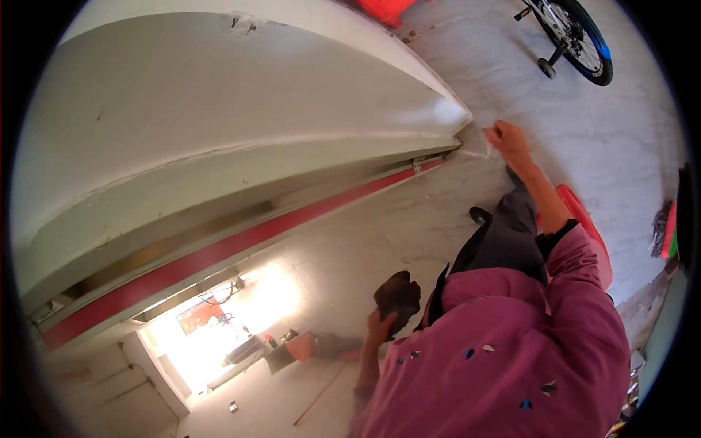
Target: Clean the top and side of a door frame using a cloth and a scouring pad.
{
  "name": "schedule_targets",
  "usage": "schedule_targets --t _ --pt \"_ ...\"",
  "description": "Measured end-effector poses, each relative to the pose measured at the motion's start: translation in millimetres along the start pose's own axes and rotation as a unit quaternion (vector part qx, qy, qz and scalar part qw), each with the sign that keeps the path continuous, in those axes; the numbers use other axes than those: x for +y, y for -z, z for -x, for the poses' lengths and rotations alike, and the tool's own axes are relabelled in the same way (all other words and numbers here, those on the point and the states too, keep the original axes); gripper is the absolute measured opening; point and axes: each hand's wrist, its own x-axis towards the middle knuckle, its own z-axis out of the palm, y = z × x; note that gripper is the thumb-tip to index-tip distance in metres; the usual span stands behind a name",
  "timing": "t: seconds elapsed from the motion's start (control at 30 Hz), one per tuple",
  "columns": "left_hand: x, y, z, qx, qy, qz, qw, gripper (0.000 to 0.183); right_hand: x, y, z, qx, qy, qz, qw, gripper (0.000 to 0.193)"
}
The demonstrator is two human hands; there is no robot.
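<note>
My left hand [377, 328], low in the middle, is closed round a dark brown lump [398, 298] that looks like a bunched cloth; its exact kind does not show. My right arm reaches forward, and my right hand [509, 142] is curled into a fist close to the corner of a large pale door-like panel [241, 95]. A thin whitish strand [478, 153] shows beside those fingers, slightly blurred. Whether the fist grips it, I cannot tell. Along the panel's lower side runs a red strip [248, 237] in a pale frame.
Ahead on the right stands a bicycle [573, 36] with a small side wheel. A red plastic seat or stool [584, 219] is beside my right arm. A broom head [664, 230] is at the far right. Past the frame, a bright opening shows a red bucket-like object [300, 347] and a thin stick [321, 394].
</note>
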Motion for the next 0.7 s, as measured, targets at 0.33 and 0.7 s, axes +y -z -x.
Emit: schedule_targets --t 0.33,0.7 --pt "14.1 0.8 4.2 0.032 0.045 -0.021 0.998 0.034 -253.9 -4.4 -23.6 -0.174 0.116 -0.421 0.883 0.009" --pt "-1.0 -4.3 -1.6 -0.023 0.046 -0.045 0.998 0.035 -284.9 -25.8 -24.8 -0.114 0.201 -0.414 0.88 0.012"
